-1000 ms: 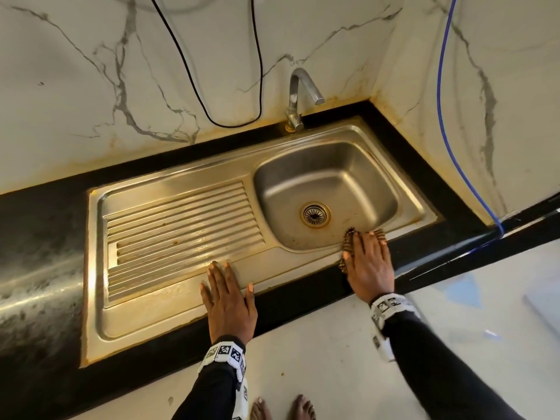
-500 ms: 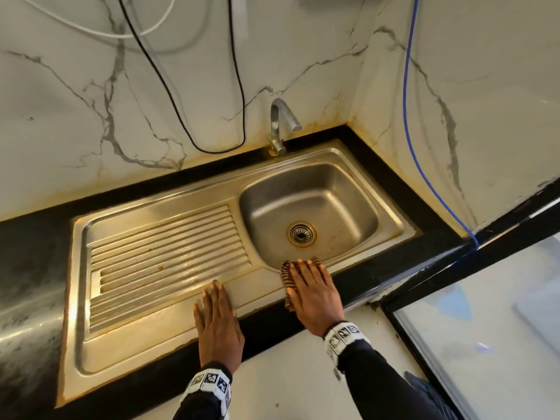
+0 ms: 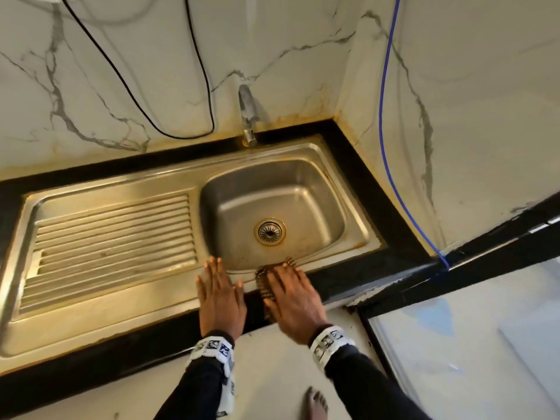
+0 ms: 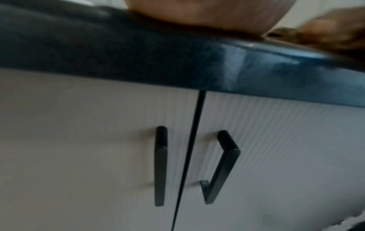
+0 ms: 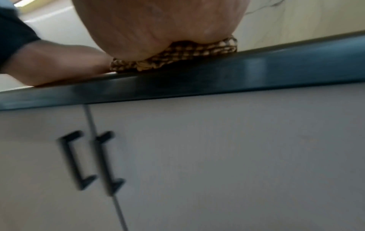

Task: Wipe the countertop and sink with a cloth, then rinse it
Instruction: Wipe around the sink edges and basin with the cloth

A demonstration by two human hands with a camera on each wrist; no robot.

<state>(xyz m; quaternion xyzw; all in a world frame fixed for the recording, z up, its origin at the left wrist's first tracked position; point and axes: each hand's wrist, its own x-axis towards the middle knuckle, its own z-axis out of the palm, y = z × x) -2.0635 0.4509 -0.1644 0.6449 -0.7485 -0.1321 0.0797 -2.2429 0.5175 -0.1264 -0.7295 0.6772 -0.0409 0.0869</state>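
A brown checked cloth (image 3: 264, 284) (image 5: 177, 54) lies on the front rim of the steel sink (image 3: 357, 241), partly over the black countertop (image 3: 348, 283). My right hand (image 3: 292, 294) (image 5: 158, 28) presses flat on it with straight fingers. Only the cloth's left edge and far tip show from above. My left hand (image 3: 219, 294) (image 4: 185, 14) rests flat on the sink's front rim just left of the cloth, fingers straight, holding nothing. The basin (image 3: 248, 207) with its drain (image 3: 269, 231) lies right behind both hands.
A ribbed drainboard (image 3: 112, 244) fills the sink's left half. The tap (image 3: 248, 116) stands at the back. A black cable (image 3: 169, 86) and a blue cable (image 3: 385, 116) hang on the marble walls. White cabinet doors with black handles (image 4: 161, 165) sit below the counter.
My right hand has slid the cloth leftward along the sink's front rim, ending close beside the left hand. The left hand has stayed flat on the rim. The head view has shifted.
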